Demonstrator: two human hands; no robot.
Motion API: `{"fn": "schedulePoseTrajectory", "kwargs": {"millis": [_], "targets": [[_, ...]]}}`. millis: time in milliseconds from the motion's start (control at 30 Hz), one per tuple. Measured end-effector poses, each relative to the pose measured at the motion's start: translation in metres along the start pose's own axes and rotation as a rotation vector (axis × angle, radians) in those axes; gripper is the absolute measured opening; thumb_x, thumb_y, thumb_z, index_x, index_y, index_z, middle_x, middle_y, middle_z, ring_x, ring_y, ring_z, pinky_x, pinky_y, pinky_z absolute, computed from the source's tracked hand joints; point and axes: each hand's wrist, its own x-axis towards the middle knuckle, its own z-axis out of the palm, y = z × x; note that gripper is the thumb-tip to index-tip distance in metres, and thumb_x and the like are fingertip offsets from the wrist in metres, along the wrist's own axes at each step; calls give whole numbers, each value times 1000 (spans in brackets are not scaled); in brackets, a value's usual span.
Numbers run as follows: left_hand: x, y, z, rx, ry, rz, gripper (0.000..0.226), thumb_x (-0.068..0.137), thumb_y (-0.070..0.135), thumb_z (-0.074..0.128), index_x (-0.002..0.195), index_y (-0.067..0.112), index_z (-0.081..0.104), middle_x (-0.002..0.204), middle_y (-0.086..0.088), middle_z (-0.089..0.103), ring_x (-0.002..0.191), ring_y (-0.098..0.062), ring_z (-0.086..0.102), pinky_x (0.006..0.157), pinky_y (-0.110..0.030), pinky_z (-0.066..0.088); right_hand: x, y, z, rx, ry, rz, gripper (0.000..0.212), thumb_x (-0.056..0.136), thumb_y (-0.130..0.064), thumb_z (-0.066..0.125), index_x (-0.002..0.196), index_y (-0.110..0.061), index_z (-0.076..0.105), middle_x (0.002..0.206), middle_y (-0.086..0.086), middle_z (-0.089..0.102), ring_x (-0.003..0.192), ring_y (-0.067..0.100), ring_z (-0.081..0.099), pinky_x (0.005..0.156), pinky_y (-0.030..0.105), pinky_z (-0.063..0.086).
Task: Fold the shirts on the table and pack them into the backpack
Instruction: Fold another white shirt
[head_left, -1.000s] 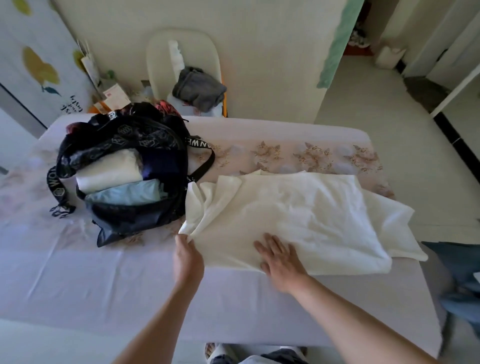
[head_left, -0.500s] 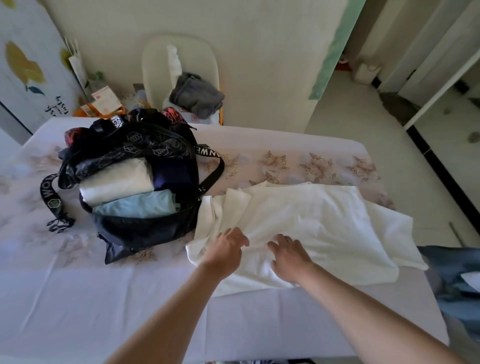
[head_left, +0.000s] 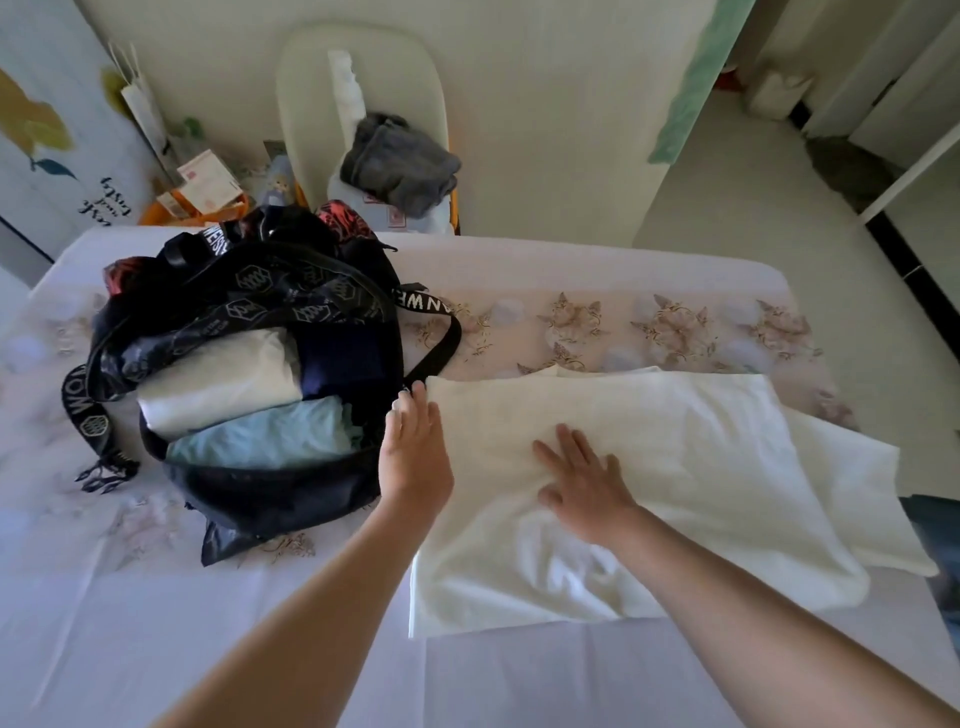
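A cream-white shirt (head_left: 675, 467) lies partly folded on the table (head_left: 519, 686), right of centre. My left hand (head_left: 413, 449) lies flat with straight fingers on the shirt's left edge, right beside the backpack. My right hand (head_left: 584, 480) presses flat on the middle of the shirt, fingers spread. The black backpack (head_left: 270, 322) lies open at the left, with a folded white shirt (head_left: 218, 387) and a folded light blue shirt (head_left: 265, 434) inside it.
A white chair (head_left: 363, 83) with a grey garment (head_left: 400, 161) stands behind the table. Papers and an orange bag (head_left: 202, 192) sit at the back left by the wall. A dark blue cloth (head_left: 935, 545) shows at the right edge.
The shirt's left sleeve has been folded in over the body. My left hand moved up and right along the left edge; my right hand slid further onto the shirt.
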Motion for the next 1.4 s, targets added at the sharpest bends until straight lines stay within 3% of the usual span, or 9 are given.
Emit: {"fn": "schedulePoseTrajectory", "kwargs": {"millis": [200, 333, 567, 667, 767, 967, 1167, 1267, 1400], "targets": [[-10, 36, 14, -342, -63, 469, 60, 102, 40, 36, 157, 27, 14, 166, -1, -2, 152, -26, -1, 120, -42, 2, -13, 3, 14, -20, 107, 22, 78, 87, -57, 5, 159, -28, 5, 165, 15, -13, 153, 33, 0, 113, 60, 22], [-26, 31, 38, -273, -199, 349, 69, 102, 49, 30, 157, 28, -6, 162, -6, -22, 150, -27, -19, 121, -41, -9, -34, 22, 28, -10, 89, 23, 80, 84, -58, 3, 159, -30, 1, 165, 12, -15, 153, 29, -9, 119, 57, 12], [-79, 51, 44, -529, 175, 693, 69, 77, 63, 53, 132, 23, 53, 151, -4, 40, 139, -26, 32, 114, -41, 21, -93, 31, 45, 39, 137, 3, 82, 86, -53, 27, 159, -25, 5, 166, 11, -10, 154, 29, -3, 122, 51, 13], [-103, 50, 50, -520, 157, 815, 59, 59, 70, 62, 98, 26, 53, 110, 3, 51, 102, -19, 50, 89, -34, 39, -120, 36, 54, 39, 142, -112, 84, 76, -45, 47, 154, -22, 25, 164, 12, 5, 152, 29, 7, 121, 45, 17], [-112, 45, 62, -513, 100, 856, 42, 61, 57, 76, 78, 26, 53, 80, 7, 53, 73, -17, 56, 69, -30, 50, -137, 52, 59, -30, 264, -150, 50, 63, -35, 61, 111, -21, 57, 121, 9, 49, 110, 30, 49, 91, 41, 46], [-114, 36, 38, -585, -158, 680, 8, 83, 15, 58, 89, 19, 61, 90, 4, 60, 89, -21, 57, 72, -24, 36, -147, 76, 48, -41, 455, -117, 18, 62, -4, 49, 67, -20, 57, 68, -1, 53, 53, 25, 58, 57, 32, 39], [-130, 31, 32, -228, -469, 720, 21, 84, 19, 53, 96, 29, 67, 106, 11, 63, 104, -16, 57, 84, -26, 44, -166, 88, 40, 115, -82, -11, 20, 82, -10, 54, 74, -28, 51, 89, -8, 47, 84, 19, 53, 69, 28, 34], [-126, 43, 20, -448, -437, 549, 8, 82, 37, 53, 81, 33, 60, 93, 11, 61, 94, -16, 59, 73, -27, 43, -166, 98, 44, 302, 182, 111, 18, 81, -18, 58, 67, -26, 53, 83, -5, 51, 84, 24, 58, 68, 30, 42], [-118, 84, -10, -631, -231, 480, 12, 90, 31, 50, 93, 30, 61, 102, 6, 62, 98, -19, 60, 77, -27, 46, -169, 132, 44, 84, 270, 190, 26, 84, -18, 56, 110, -22, 62, 120, 2, 51, 111, 28, 52, 80, 37, 45]]}}
